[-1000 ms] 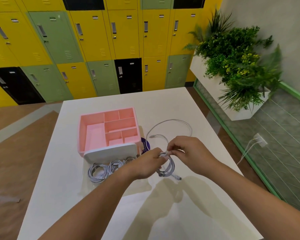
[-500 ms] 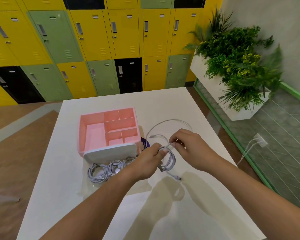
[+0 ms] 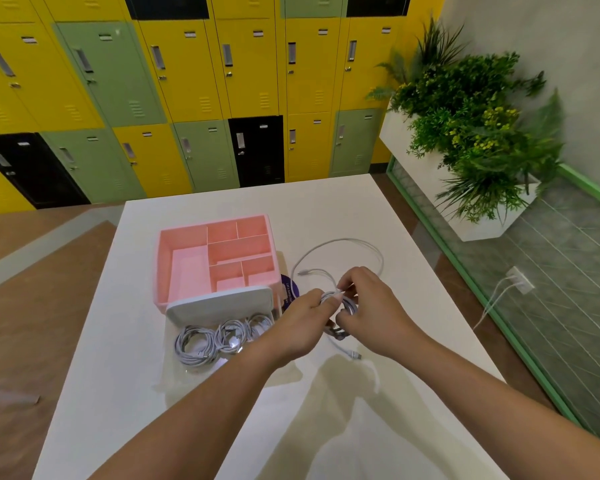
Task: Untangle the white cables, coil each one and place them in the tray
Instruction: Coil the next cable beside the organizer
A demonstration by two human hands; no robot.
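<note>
My left hand [image 3: 303, 322] grips a partly wound coil of white cable [image 3: 343, 303] above the white table [image 3: 361, 427]. My right hand [image 3: 371, 306] pinches the same cable at the coil's top. The cable's loose length [image 3: 340, 242] loops out across the table behind my hands, and one plug end [image 3: 355, 356] hangs below the coil. Three coiled white cables [image 3: 219, 337] lie in a clear tray [image 3: 174, 368] at the near left. A pink divided organiser [image 3: 187, 233] stands behind them.
A white lidded box [image 3: 219, 303] sits between the pink organiser and the coiled cables. A purple disc [image 3: 288, 289] peeks out beside the organiser. A planter with green plants [image 3: 465, 133] stands right of the table; coloured lockers [image 3: 187, 81] line the back wall.
My right hand moved the cable up and away, then came back down onto the coil, adding a turn. The loose loop on the table has shortened slightly.
</note>
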